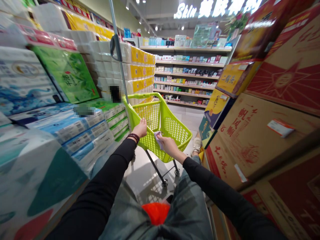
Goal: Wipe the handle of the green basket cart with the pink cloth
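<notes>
Shop floor (pixel 185 115) beneath green trolley (pixel 163 117)

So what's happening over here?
A person is at a green shopping cart in a shop aisle. The right hand holds a pale purple cloth at the near side of the basket, while the left hand is at the rim. Wrapped paper packs are stacked on the left, cardboard boxes on the right.
</notes>
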Motion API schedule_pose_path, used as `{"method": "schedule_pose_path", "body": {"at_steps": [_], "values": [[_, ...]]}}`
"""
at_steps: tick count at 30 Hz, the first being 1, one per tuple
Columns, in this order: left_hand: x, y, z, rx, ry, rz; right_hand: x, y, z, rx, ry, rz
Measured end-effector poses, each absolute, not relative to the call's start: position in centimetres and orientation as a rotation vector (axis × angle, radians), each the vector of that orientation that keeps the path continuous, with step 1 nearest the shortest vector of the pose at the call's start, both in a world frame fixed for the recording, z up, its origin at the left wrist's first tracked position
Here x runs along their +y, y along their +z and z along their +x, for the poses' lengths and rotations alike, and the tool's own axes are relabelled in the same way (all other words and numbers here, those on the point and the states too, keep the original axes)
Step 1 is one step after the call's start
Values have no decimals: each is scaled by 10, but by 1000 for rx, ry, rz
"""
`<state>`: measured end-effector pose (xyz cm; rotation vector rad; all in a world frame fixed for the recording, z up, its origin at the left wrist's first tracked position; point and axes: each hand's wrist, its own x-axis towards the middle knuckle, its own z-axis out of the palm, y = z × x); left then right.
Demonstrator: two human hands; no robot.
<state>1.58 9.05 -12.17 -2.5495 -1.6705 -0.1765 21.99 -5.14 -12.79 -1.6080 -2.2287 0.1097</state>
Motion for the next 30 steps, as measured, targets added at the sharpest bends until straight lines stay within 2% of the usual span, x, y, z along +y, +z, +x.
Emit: {"method": "schedule_pose_path", "body": {"at_steps": [8,15,20,30], "values": [[107,-133,8,-1616,-246,-2600,-14,-102,173,-2228,165,-1694],[106,-133,8,-1685,-363,-2606,-46,-119,203,-2245,161,-1635],[96,-132,16,-1735,-464,-2607,-31,-116,194,-2217,149,-1660],[100,-127,9,-1704,-401,-2617,-60,-134,221,-2297,111,-1582]]}}
